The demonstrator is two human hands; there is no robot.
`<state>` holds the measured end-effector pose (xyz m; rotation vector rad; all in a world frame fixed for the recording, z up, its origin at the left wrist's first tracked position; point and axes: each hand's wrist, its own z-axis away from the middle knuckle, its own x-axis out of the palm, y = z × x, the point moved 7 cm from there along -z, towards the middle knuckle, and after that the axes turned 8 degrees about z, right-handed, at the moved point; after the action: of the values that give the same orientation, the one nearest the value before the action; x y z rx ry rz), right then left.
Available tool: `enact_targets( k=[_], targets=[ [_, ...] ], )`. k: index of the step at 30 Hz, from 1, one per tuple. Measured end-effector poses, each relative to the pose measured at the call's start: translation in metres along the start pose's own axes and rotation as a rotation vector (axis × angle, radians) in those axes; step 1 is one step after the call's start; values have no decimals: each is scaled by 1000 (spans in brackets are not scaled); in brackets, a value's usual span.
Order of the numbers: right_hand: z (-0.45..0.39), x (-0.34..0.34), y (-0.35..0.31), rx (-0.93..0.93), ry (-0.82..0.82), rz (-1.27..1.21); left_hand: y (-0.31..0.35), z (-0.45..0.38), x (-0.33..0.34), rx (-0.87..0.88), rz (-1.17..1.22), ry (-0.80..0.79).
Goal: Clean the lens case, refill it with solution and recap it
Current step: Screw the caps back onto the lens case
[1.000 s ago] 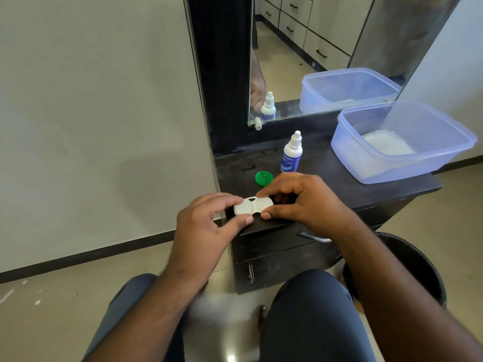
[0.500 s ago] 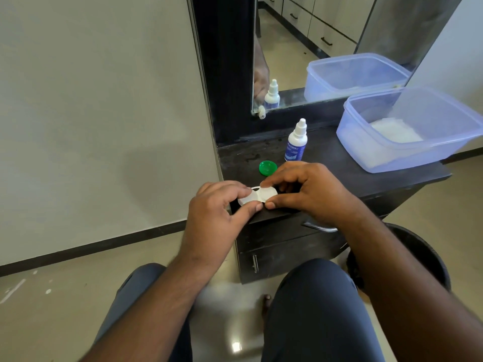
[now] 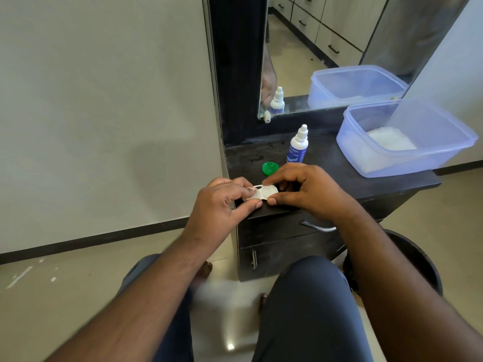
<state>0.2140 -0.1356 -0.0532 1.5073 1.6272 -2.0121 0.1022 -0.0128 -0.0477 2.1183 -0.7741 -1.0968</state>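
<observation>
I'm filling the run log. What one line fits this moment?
step: handling case | left hand: grips case | right hand: grips case | green cap: off, on counter | bottle: upright, capped

A white twin-well lens case sits at the bench's front edge. A green cap lies behind it, beside the upright solution bottle.

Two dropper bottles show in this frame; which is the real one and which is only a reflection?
The real bottle stands upright on the dark countertop, just beyond the green cap. The other appears higher, inside the mirror, so it is only the reflection.
</observation>
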Motion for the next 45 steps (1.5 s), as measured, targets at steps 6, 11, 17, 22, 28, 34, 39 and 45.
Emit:
enact_targets(
  k=[6,11,17,22,28,34,39,45],
  targets=[
    [4,-14,2,108,139,-185,-3,0,2,-35,25,-5],
    [2,-31,-10,72,37,214,-4,-2,1,-60,41,-3],
    [-14,-18,-16,69,-188,544,-3,-2,-1,-33,30,-8],
    [-17,-18,-15,52,-174,645,-5,-2,-1,-15,30,-4],
    [-4,-26,-9,108,-226,588,-4,-3,-2,1,19,7],
    [3,-43,-9,142,-170,354,-6,-3,-3,6,35,22],
    [9,-41,-8,74,-14,-16,-5,-3,-3,2,29,16],
    [15,-25,-2,13,124,-403,-2,-1,-2,12,19,23]
  ],
)
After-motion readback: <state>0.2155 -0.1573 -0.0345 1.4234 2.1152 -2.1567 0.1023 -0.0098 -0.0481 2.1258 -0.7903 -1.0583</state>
